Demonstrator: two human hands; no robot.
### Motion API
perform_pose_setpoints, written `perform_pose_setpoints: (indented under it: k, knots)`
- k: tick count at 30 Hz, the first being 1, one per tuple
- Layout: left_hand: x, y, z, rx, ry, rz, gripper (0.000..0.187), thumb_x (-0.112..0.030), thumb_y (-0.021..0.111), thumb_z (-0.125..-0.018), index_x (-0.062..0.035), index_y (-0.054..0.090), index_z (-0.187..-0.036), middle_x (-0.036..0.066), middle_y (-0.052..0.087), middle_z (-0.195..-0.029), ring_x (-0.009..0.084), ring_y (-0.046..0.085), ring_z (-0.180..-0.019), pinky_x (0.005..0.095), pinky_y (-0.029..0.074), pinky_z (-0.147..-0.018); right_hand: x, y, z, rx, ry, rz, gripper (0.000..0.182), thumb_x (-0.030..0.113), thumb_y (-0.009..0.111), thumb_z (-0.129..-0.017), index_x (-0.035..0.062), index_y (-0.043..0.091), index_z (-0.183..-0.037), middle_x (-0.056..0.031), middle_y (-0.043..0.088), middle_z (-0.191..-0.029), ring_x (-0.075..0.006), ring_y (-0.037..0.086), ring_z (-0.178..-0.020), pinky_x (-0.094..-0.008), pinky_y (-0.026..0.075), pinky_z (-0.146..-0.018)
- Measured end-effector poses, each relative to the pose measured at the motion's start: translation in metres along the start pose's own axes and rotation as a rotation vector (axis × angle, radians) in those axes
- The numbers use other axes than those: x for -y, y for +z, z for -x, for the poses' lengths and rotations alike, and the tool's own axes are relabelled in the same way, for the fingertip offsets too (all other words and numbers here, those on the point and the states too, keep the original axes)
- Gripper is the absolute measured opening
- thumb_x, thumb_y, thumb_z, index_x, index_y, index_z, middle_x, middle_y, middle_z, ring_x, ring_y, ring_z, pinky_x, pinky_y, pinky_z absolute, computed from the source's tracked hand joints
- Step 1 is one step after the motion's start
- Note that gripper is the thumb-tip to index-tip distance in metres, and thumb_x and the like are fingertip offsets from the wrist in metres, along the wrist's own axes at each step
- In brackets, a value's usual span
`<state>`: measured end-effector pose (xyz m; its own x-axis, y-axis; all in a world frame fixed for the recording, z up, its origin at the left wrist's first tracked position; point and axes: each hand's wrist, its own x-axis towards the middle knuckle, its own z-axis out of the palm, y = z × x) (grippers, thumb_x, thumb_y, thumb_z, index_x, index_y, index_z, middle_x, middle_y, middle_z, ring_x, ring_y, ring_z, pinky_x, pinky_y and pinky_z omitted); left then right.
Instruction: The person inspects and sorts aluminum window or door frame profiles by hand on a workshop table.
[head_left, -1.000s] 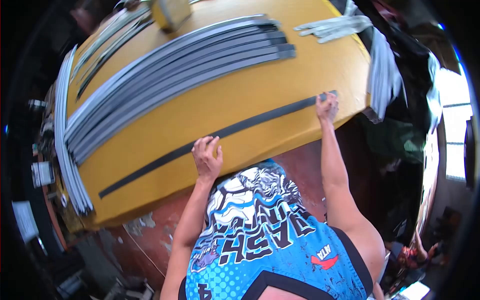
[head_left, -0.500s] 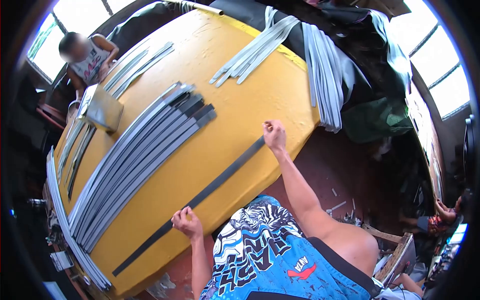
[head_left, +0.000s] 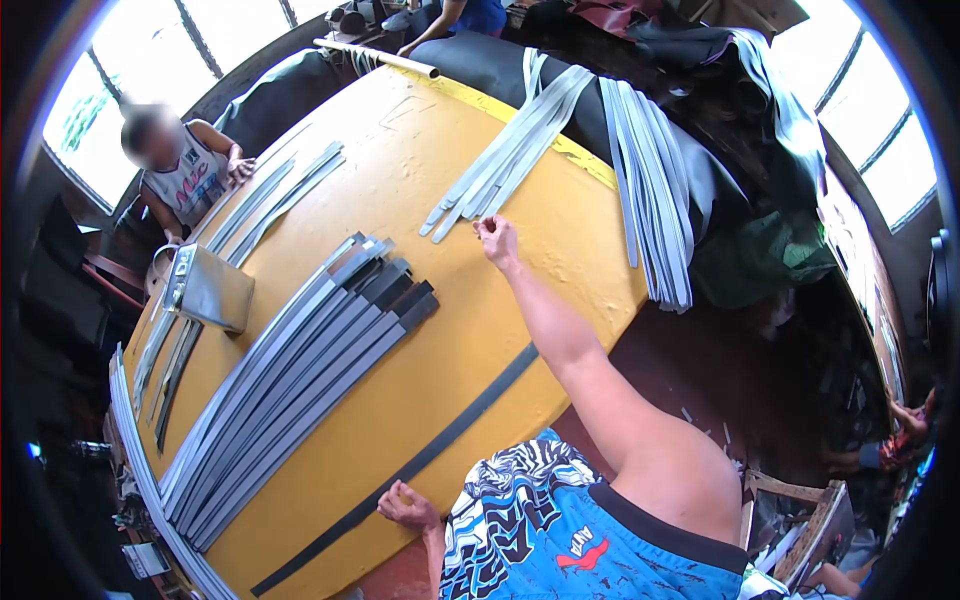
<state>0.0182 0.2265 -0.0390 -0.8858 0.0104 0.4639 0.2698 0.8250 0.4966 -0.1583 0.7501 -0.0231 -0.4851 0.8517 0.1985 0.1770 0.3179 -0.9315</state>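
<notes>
A single dark strip [head_left: 440, 441] lies diagonally across the yellow tabletop [head_left: 420, 370] near my body. My left hand [head_left: 409, 507] rests beside this strip with its fingers curled in; whether it pinches anything is too small to tell. My right hand [head_left: 497, 241] is stretched forward with bent fingers, at the lower ends of a bundle of light grey strips [head_left: 515, 155]; what it holds, if anything, cannot be made out. To the left, a fan of grey strips [head_left: 290, 390] with dark ends covers part of the table.
A metal can [head_left: 215, 290] stands at the left, near a person [head_left: 180, 165] across the table. More grey strips [head_left: 650, 190] hang over the right corner. A pole [head_left: 380, 57] lies at the far edge. Beside me at the lower right is a wooden crate [head_left: 815, 530].
My right hand has left the dark strip's far end and reached forward to the light grey bundle. My left hand stays near the strip. The view has shifted, showing another person's arm at the top.
</notes>
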Motion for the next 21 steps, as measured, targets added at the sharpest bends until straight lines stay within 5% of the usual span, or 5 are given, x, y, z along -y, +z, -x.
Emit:
perform_pose_setpoints:
  k: [9, 14, 16, 19, 21]
  knots:
    - [0.002, -0.001, -0.003, 0.05, -0.04, 0.017, 0.022, -0.02, 0.055, -0.095, 0.0004, 0.064, -0.092, 0.016, 0.057, -0.091, 0.0344, 0.052, -0.092, 0.0474, 0.04, -0.087, 0.0, 0.014, 0.032, -0.115, 0.047, 0.107, 0.038, 0.039, 0.058, -0.098, 0.0068, 0.056, -0.078, -0.0164, 0.06, -0.065, -0.0371, 0.059, -0.061, -0.0446, 0.045, -0.057]
    - [0.004, 0.002, 0.001, 0.041, -0.049, 0.013, 0.022, -0.02, 0.054, -0.097, 0.0012, 0.06, -0.098, 0.017, 0.058, -0.092, 0.0346, 0.052, -0.092, 0.0459, 0.041, -0.084, -0.006, 0.016, 0.035, -0.084, -0.083, 0.21, 0.033, 0.036, 0.062, -0.096, 0.0067, 0.06, -0.082, -0.0132, 0.06, -0.064, -0.0337, 0.059, -0.061, -0.043, 0.046, -0.058]
    - [0.0, 0.001, 0.002, 0.093, -0.227, 0.066, 0.021, -0.02, 0.054, -0.098, 0.0011, 0.057, -0.1, 0.017, 0.058, -0.093, 0.0338, 0.052, -0.092, 0.0448, 0.042, -0.082, 0.002, 0.019, 0.04, -0.136, -0.151, 0.178, 0.03, 0.035, 0.064, -0.095, 0.0064, 0.064, -0.085, -0.0105, 0.059, -0.061, -0.0306, 0.058, -0.059, -0.0408, 0.046, -0.059]
    - [0.0, 0.002, 0.001, 0.097, -0.235, 0.056, 0.021, -0.02, 0.056, -0.096, 0.0013, 0.057, -0.097, 0.017, 0.056, -0.091, 0.0335, 0.05, -0.089, 0.0446, 0.04, -0.082, -0.003, 0.019, 0.039, -0.101, -0.101, 0.205, 0.023, 0.03, 0.065, -0.093, 0.0073, 0.068, -0.095, -0.0097, 0.065, -0.071, -0.0287, 0.065, -0.074, -0.0389, 0.051, -0.066]
    - [0.004, 0.006, 0.002, 0.088, -0.199, 0.046, 0.021, -0.019, 0.056, -0.096, 0.0014, 0.057, -0.097, 0.017, 0.056, -0.091, 0.0337, 0.05, -0.089, 0.0444, 0.04, -0.081, -0.01, 0.021, 0.033, -0.122, -0.363, 0.431, 0.029, 0.032, 0.068, -0.089, 0.0101, 0.069, -0.109, -0.0113, 0.069, -0.091, -0.0277, 0.067, -0.093, -0.0391, 0.053, -0.077]
